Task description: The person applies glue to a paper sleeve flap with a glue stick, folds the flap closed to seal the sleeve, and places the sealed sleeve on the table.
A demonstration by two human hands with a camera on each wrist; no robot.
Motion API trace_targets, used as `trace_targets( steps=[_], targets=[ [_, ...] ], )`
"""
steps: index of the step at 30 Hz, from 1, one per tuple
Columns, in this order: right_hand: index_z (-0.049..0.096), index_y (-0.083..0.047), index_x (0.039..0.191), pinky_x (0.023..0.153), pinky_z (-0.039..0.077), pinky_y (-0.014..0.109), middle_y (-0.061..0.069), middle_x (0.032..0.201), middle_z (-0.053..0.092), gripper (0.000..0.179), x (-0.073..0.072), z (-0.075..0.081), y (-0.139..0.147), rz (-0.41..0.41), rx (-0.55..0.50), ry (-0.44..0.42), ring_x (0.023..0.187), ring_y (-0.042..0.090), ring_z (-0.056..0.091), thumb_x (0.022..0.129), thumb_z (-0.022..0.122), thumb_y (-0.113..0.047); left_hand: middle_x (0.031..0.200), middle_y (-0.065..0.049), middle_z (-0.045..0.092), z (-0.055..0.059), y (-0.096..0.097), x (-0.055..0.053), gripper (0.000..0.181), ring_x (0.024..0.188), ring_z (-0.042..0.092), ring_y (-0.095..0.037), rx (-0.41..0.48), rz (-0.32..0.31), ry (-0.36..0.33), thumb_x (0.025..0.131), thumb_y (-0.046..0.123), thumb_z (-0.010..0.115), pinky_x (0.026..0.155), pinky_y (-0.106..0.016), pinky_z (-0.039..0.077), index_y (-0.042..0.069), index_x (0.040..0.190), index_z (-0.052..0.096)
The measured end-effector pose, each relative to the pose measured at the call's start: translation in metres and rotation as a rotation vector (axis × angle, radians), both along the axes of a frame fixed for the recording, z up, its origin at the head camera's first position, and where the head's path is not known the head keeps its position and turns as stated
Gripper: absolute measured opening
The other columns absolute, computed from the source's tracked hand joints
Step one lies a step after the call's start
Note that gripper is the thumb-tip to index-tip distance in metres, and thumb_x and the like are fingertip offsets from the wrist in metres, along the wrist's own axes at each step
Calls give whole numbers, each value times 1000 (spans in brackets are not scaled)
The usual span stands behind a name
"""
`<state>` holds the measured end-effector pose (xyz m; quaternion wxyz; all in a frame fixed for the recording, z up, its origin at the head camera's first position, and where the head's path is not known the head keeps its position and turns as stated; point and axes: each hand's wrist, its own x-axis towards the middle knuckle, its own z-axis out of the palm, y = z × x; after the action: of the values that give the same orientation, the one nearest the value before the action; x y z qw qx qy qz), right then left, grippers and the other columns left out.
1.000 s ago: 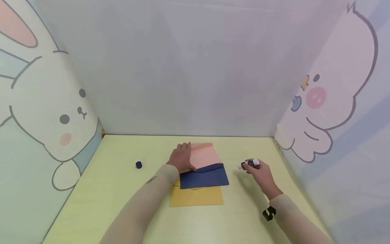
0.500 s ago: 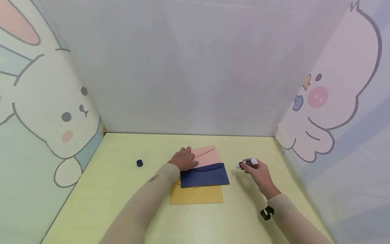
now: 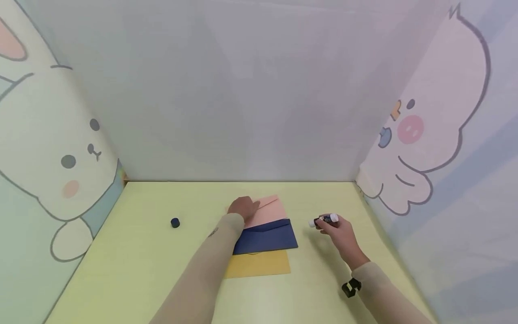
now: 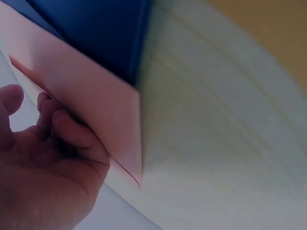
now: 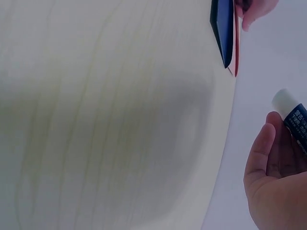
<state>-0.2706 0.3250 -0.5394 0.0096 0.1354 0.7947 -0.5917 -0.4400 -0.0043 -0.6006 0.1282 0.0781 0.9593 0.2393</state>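
My left hand (image 3: 243,208) rests on the pink envelope (image 3: 269,213), fingers curled along its folded-down flap. The left wrist view shows the curled fingers against the flap's edge on the pink envelope (image 4: 96,91), the thumb held apart. A navy envelope (image 3: 267,238) overlaps the pink one's near edge, and a yellow envelope (image 3: 259,264) lies under the navy one's near side. Off to the right, my right hand (image 3: 340,231) holds a glue stick (image 3: 325,220) up above the table, its white end showing in the right wrist view, where the glue stick (image 5: 296,120) is uncapped.
A small dark cap (image 3: 175,222) stands on the pale yellow table (image 3: 141,270), left of the envelopes. A grey wall (image 3: 243,112) closes off the back, and walls printed with cartoon animals rise on both sides.
The pink envelope's flap, raised earlier, now lies folded down. My left hand has moved from the envelope's left side onto the flap, its fingers now curled. The right hand still holds the glue stick.
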Motion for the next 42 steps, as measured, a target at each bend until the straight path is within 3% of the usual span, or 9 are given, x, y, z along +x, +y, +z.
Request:
trace_targets(
  steps=[2,4,7,12,19,28,32,38,42],
  targets=[
    [70,3,147,98,68,25,3,127,88,47,2,-2,-2,5,-9,-19,102,0,81,113,84,-27,64,0,51,11,1,11,65,66,61,-23,-1,29,-10,119,50,64,69,-40,50,14,65,56],
    [69,3,147,98,68,25,3,128,88,48,2,-4,-4,13,-17,-27,103,0,81,113,84,-28,59,3,43,18,2,20,72,60,56,-20,-12,50,-4,118,55,67,64,-37,45,17,59,49],
    [70,3,147,98,68,25,5,127,88,48,4,-5,-8,12,-26,-19,103,1,82,112,85,-28,56,4,40,22,6,28,76,56,53,-19,-29,80,38,115,60,71,58,-36,40,19,57,44],
    [71,3,145,99,69,28,7,126,89,46,5,-2,-15,11,-42,-2,103,4,84,112,86,-26,56,3,41,27,10,32,76,56,52,-19,-44,123,93,111,65,76,57,-36,39,19,59,46],
    [72,3,143,98,68,27,5,124,89,45,4,-3,-23,40,-47,4,104,5,83,111,86,-26,56,2,44,28,12,27,74,55,53,-18,-46,136,112,108,66,80,54,-34,38,16,60,56],
    [73,5,137,95,68,26,4,117,88,40,4,-4,-29,55,-49,30,101,7,83,110,87,-22,58,5,32,22,12,20,76,55,46,-16,-19,120,110,109,61,82,54,-32,33,17,60,44],
    [73,5,137,94,68,25,5,117,88,40,5,-6,-32,64,-46,27,101,7,83,110,87,-22,60,5,34,22,9,18,71,57,48,-16,9,116,100,108,55,85,56,-32,37,17,62,47],
    [73,4,137,95,68,27,8,119,87,39,7,-7,-33,76,-42,26,102,8,82,111,86,-22,73,-1,59,14,-2,8,44,70,58,-19,63,107,92,105,41,93,69,-34,49,9,85,70],
    [73,4,137,96,68,27,7,118,87,39,9,-8,-34,73,-44,15,101,8,82,111,86,-22,84,-4,62,3,-14,-8,31,78,56,-21,77,39,27,107,29,90,75,-37,50,6,99,70]
  ],
)
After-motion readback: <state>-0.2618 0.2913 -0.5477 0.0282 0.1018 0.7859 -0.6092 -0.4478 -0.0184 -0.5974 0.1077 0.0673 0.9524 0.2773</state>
